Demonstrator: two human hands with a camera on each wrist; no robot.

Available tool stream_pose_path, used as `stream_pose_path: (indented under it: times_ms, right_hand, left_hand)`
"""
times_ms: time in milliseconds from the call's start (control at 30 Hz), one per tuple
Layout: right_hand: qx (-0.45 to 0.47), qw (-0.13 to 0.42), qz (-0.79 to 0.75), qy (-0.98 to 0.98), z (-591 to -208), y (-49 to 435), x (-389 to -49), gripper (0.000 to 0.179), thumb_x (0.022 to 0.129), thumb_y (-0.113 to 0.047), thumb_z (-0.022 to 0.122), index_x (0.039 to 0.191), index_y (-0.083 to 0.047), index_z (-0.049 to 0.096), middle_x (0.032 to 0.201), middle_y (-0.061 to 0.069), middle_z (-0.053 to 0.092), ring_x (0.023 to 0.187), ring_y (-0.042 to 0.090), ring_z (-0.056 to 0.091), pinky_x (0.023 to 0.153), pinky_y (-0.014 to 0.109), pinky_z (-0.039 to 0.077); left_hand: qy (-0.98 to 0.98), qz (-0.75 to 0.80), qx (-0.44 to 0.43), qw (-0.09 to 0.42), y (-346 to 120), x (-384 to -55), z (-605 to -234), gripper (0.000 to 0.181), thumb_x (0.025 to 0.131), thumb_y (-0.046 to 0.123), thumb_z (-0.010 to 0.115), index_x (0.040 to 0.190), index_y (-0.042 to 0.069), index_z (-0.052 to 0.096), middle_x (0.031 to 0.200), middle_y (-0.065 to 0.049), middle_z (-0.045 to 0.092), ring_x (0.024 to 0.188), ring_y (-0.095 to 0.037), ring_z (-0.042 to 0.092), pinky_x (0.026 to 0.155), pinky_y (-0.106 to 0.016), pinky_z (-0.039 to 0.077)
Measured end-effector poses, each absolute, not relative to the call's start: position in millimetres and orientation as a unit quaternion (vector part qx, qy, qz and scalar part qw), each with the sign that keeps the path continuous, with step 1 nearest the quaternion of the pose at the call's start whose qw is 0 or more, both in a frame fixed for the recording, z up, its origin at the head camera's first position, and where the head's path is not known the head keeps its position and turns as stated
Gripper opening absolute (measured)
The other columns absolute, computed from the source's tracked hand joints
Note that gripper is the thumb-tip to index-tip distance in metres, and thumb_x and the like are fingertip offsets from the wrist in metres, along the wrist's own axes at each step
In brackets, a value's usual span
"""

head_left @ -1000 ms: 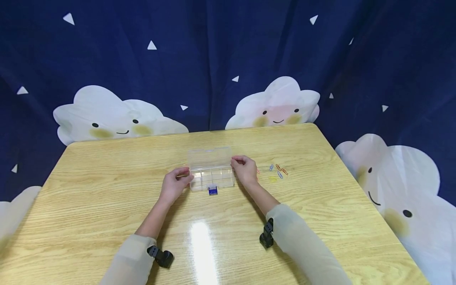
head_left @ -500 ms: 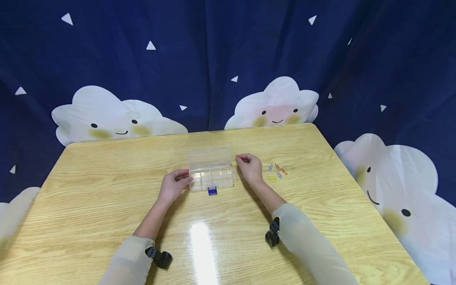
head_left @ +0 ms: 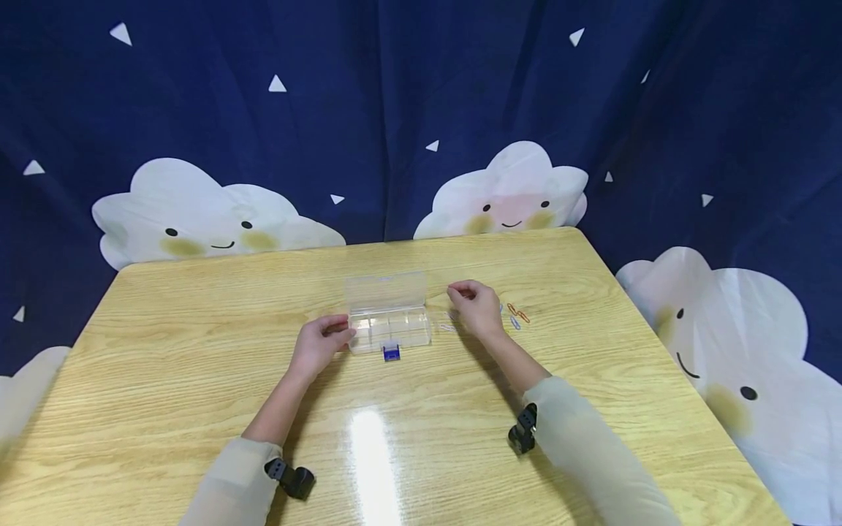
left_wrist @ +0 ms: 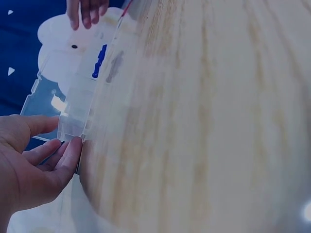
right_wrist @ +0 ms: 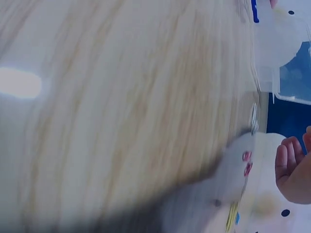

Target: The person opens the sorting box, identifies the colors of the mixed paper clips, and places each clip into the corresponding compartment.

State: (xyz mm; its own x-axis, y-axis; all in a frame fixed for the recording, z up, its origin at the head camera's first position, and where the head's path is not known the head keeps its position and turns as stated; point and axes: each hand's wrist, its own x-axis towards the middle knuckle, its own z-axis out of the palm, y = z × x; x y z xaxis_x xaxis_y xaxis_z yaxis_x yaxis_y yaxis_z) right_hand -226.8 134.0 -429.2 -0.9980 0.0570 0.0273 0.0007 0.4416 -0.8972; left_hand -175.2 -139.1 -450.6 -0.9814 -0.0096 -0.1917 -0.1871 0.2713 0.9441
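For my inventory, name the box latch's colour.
The latch is blue, clearest in the head view.

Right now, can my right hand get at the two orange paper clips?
Likely yes. Your right hand is near the orange paper clips, and nothing covers them in the head view, though a blue clip lies close by.

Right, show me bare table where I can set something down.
Free: table left of the left hand, between box and glare, and right of the orange clips. Crowded: from box to those clips, around the right hand.
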Motion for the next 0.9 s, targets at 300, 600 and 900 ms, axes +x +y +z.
stream_pose_path:
  times_ms: [300,600,900]
  right_hand:
    - [-0.029,0.018,0.533,-0.845,-427,155,-229,0.021,0.085,-0.025,0.057,0.096,-0.008,0.064,0.087,0.012,0.060,0.076,0.033,0.060,0.061,0.032,0.053]
    - [-0.037,0.037,0.477,-0.877,-426,177,-227,0.023,0.085,-0.028,0.057,0.096,-0.009,0.064,0.088,0.010,0.062,0.074,0.018,0.054,0.058,0.024,0.046]
    - [-0.049,0.050,0.444,-0.893,-428,198,-227,0.024,0.085,-0.030,0.056,0.096,-0.009,0.065,0.087,0.009,0.063,0.075,0.016,0.053,0.061,0.024,0.045]
  left_hand:
    - [0.798,0.595,-0.061,0.072,-140,-174,-450,0.043,0.083,0.013,0.060,0.121,-0.002,0.049,0.114,-0.020,0.055,0.095,-0.022,0.057,0.074,-0.025,0.053]
    - [0.793,0.602,-0.062,0.073,-141,-173,-453,0.044,0.083,0.015,0.061,0.122,-0.002,0.048,0.115,-0.020,0.054,0.095,-0.021,0.057,0.075,-0.025,0.053]
    - [0.791,0.604,-0.064,0.074,-140,-173,-453,0.044,0.082,0.015,0.061,0.122,-0.001,0.049,0.115,-0.019,0.054,0.090,-0.018,0.058,0.075,-0.025,0.053]
